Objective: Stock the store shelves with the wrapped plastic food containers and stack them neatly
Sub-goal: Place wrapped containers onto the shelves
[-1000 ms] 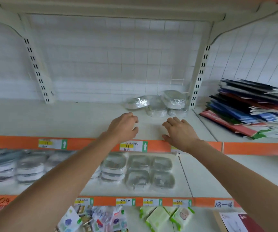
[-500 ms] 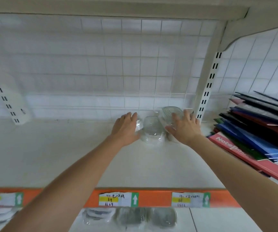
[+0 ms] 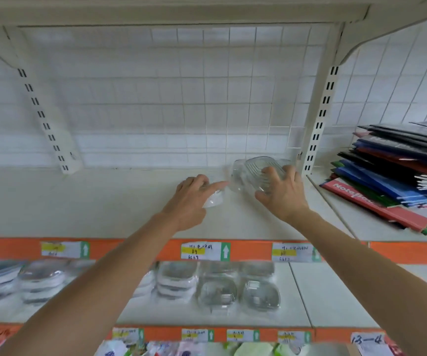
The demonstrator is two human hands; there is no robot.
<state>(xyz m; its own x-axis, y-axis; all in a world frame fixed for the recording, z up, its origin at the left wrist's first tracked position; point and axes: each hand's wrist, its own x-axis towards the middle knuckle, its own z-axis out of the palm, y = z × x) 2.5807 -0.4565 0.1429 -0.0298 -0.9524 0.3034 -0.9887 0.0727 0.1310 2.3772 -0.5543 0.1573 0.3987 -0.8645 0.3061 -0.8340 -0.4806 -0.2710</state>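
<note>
Wrapped containers (image 3: 217,291) lay stacked on the lower shelf (image 3: 299,299), nearest the camera, behind orange price rails (image 3: 253,250). Above, on the upper shelf (image 3: 104,201), the left hand (image 3: 192,199) rested over a small clear wrapped container (image 3: 213,200), forefinger stretched out, fingers loosely curved over it; whether it gripped could not be told. Right hand (image 3: 281,195) held a ribbed clear container (image 3: 257,173), fingers curled on its near side, tilted, close to the wire-grid back panel (image 3: 181,98). Notebooks (image 3: 392,181) lay piled in the right bay.
</note>
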